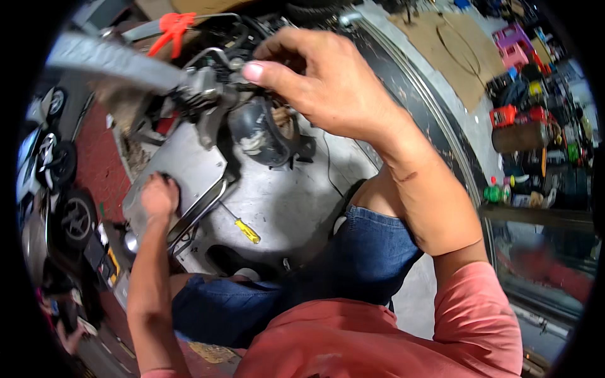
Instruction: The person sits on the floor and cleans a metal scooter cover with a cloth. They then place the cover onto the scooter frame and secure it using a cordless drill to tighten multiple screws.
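My left hand (159,196) rests on a flat silver metal panel (198,157) of a partly dismantled machine. Its fingers are bent and mostly hidden, with a dark patch at their tips. Above the machine's far side hovers my right hand (328,79), thumb stretched out and fingers curved apart from it, nothing visible between them. Beneath that hand are metal engine-like parts (205,82) with hoses and cables. A scuffed black rounded part (255,132) lies just nearer. On the pale floor, a yellow-handled screwdriver (247,231) lies to the right of the panel.
A blurred grey bar (113,63) crosses the upper left near an orange-red trigger handle (175,28). Motorcycles (57,157) stand at left. A dark metal-edged panel (409,75) curves along the right; beyond it are cardboard (447,57), a glass case (542,258) and cluttered supplies.
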